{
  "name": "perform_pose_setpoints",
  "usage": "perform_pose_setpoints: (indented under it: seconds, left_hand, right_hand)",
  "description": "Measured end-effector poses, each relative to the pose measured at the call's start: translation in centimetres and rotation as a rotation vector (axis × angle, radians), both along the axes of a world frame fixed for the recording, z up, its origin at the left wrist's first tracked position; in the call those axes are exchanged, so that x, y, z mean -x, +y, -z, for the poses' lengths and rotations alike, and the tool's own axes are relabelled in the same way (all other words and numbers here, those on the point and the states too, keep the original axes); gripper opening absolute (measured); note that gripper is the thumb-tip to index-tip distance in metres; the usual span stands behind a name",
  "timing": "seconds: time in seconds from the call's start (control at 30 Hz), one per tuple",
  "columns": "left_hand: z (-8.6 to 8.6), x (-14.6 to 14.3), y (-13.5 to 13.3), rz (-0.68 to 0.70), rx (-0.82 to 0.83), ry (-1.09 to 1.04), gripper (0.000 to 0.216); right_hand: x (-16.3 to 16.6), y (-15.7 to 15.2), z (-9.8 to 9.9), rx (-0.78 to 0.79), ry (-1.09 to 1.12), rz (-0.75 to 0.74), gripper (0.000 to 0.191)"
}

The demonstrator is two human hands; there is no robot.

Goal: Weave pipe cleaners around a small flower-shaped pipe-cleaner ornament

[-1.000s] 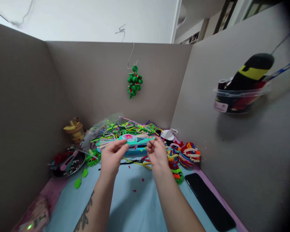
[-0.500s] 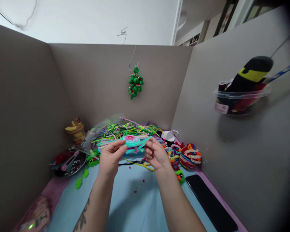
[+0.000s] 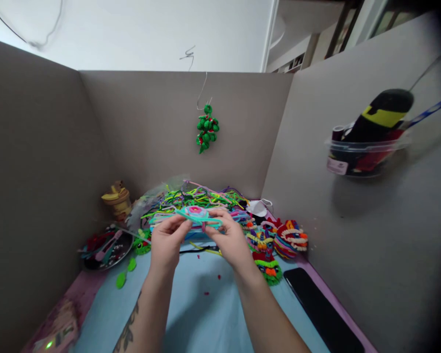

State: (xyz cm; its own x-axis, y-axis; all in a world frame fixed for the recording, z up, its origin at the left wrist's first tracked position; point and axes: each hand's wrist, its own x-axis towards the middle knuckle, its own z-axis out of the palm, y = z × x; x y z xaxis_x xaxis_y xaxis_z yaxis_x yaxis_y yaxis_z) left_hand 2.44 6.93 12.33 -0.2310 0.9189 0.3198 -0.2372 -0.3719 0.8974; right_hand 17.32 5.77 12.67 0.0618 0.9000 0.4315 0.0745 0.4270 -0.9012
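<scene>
Both my hands hold a small pipe-cleaner piece (image 3: pixel 196 214) above the light blue mat (image 3: pixel 206 314); it has a pink coiled centre and teal stems sticking out sideways. My left hand (image 3: pixel 168 242) pinches its left side. My right hand (image 3: pixel 226 237) pinches its right side, bending a teal stem inward. Behind the piece lies a heap of loose coloured pipe cleaners (image 3: pixel 194 198).
Finished pipe-cleaner figures (image 3: pixel 279 240) lie right of my hands, a black phone (image 3: pixel 321 309) beside them. A dark dish of bits (image 3: pixel 106 245) and a yellow figurine (image 3: pixel 116 200) stand at left. A green ornament (image 3: pixel 207 128) hangs on the back wall; a clear tub (image 3: pixel 363 154) on the right wall.
My right hand has moved left toward the piece's centre, folding the teal stem in. The hands are now closer together.
</scene>
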Motion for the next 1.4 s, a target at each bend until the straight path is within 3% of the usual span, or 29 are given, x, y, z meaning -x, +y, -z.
perform_pose_setpoints:
  seconds: [0.2, 0.27, 0.37, 0.47, 0.6, 0.73, 0.9, 1.07, 1.17, 1.3, 1.4]
  left_hand:
    - [-0.2, -0.2, -0.3, -0.208, -0.009, 0.091, 0.025]
    - [-0.2, -0.3, -0.4, -0.252, -0.012, 0.133, 0.025]
    - [-0.2, -0.5, -0.6, -0.279, -0.019, 0.192, 0.024]
    - [-0.1, -0.9, -0.7, -0.276, -0.037, 0.235, 0.023]
    - [0.1, -1.4, -0.9, -0.241, -0.068, 0.28, 0.02]
    - [0.1, -1.7, -0.9, -0.215, -0.062, 0.287, 0.019]
    - [0.5, -1.2, -0.2, -0.134, -0.002, 0.177, 0.024]
    - [1.1, -0.6, 0.8, -0.146, 0.007, 0.087, 0.027]
    - [0.8, -0.5, 0.8, -0.177, 0.024, 0.1, 0.028]
    - [0.4, -0.9, 0.1, -0.209, -0.025, 0.129, 0.024]
    - [0.5, -1.2, -0.3, -0.228, -0.079, 0.144, 0.02]
  right_hand:
    - [-0.8, 0.9, 0.7, 0.087, -0.03, 0.062, 0.051]
    - [-0.8, 0.7, 0.5, 0.0, -0.042, 0.151, 0.056]
    - [-0.3, -0.2, -0.1, -0.252, -0.198, 0.242, 0.039]
    - [0.5, -1.3, -0.6, -0.42, -0.389, 0.162, 0.02]
    - [1.2, -1.3, -0.2, -0.482, -0.532, 0.193, 0.019]
    - [1.1, -0.6, 0.4, -0.495, -0.542, 0.228, 0.022]
    - [2.2, -2.9, -0.5, -0.706, -0.436, -0.04, 0.024]
    - [3.9, -5.9, -1.8, -0.883, -0.581, -0.413, 0.021]
    - [3.7, -5.3, -1.7, -0.773, -0.453, -0.34, 0.024]
    - [2.7, -2.7, -0.7, -0.298, -0.052, 0.169, 0.012]
    - [2.0, -0.9, -0.1, -0.073, 0.23, 0.223, 0.003]
